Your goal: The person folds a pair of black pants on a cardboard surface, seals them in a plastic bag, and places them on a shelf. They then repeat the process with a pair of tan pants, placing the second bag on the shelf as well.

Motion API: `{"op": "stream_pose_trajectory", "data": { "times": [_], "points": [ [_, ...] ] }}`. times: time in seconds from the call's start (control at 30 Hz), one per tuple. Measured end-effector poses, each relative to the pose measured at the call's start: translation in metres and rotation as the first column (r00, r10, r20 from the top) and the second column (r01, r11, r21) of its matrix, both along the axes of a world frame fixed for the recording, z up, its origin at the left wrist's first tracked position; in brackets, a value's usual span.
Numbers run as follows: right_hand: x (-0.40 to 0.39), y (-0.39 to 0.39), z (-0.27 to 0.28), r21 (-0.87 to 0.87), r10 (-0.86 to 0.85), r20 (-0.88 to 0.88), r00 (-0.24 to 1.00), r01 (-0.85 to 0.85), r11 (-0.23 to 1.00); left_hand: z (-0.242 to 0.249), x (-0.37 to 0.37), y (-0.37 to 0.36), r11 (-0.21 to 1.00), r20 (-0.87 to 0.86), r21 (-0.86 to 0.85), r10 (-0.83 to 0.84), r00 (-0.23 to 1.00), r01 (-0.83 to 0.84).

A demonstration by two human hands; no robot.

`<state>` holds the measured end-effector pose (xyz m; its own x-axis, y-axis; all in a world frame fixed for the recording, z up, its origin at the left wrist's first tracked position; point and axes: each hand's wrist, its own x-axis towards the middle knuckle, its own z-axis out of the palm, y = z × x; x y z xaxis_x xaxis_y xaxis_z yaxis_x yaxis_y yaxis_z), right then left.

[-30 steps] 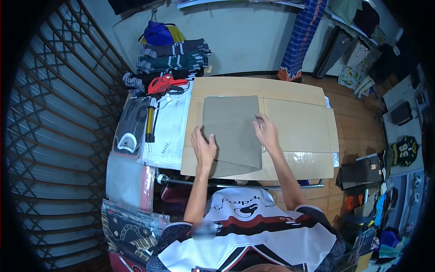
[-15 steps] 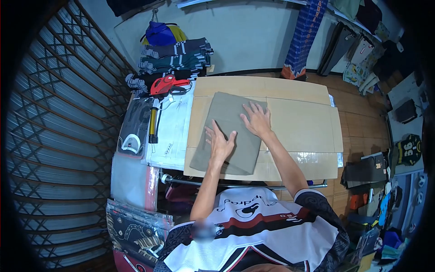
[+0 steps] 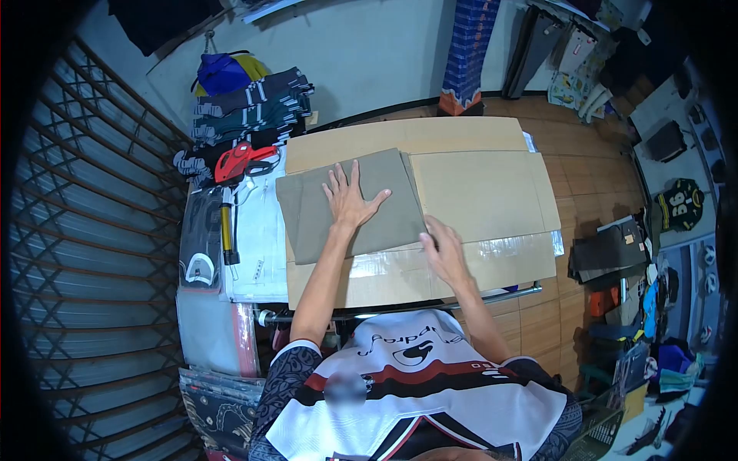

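Note:
A folded olive-grey cloth [image 3: 384, 219] lies across the left half of the cardboard sheet [image 3: 484, 184]. My left hand [image 3: 351, 203] rests flat on top of the cloth with its fingers spread. At the cloth's lower right corner is my right hand [image 3: 444, 252], its thumb and forefinger apart and its fingertips beside the edge. Nothing shows between the fingers of my right hand.
Left of the cardboard are a red tool [image 3: 240, 163], a yellow and black tube [image 3: 227, 230] and plastic-wrapped packs [image 3: 201, 242]. Folded dark clothes [image 3: 254, 104] are stacked behind. A metal rail [image 3: 369, 310] runs along the front edge.
The cloth has turned and shifted left on the cardboard. My left hand now lies flat on it, while my right hand has moved down from its top to its lower right corner. The view has shifted.

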<state>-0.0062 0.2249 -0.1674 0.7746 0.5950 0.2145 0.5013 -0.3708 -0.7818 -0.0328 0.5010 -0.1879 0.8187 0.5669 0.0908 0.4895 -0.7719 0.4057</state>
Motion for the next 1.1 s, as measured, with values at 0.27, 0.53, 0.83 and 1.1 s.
{"op": "stream_pose_trajectory", "data": {
  "times": [0.27, 0.53, 0.83, 1.1],
  "points": [
    [0.036, -0.089, -0.041, -0.142, -0.396, 0.245, 0.885, 0.436, 0.888, 0.002, 0.007, -0.002, 0.998, -0.022, 0.033, -0.056, 0.998, 0.057],
    [0.053, -0.052, -0.047, -0.376, -0.337, 0.354, 0.873, 0.462, 0.803, 0.003, 0.001, -0.004, 0.996, 0.079, 0.029, -0.083, 0.993, 0.081],
    [0.124, -0.008, -0.079, -0.5, -0.237, 0.495, 0.836, 0.497, 0.709, 0.02, -0.109, -0.039, 0.934, 0.566, -0.357, 0.215, 0.796, 0.002],
    [0.151, 0.009, -0.082, -0.565, -0.177, 0.519, 0.836, 0.492, 0.662, -0.004, -0.295, -0.008, 0.667, 0.627, -0.324, 0.682, 0.376, -0.67]
  ]
}}
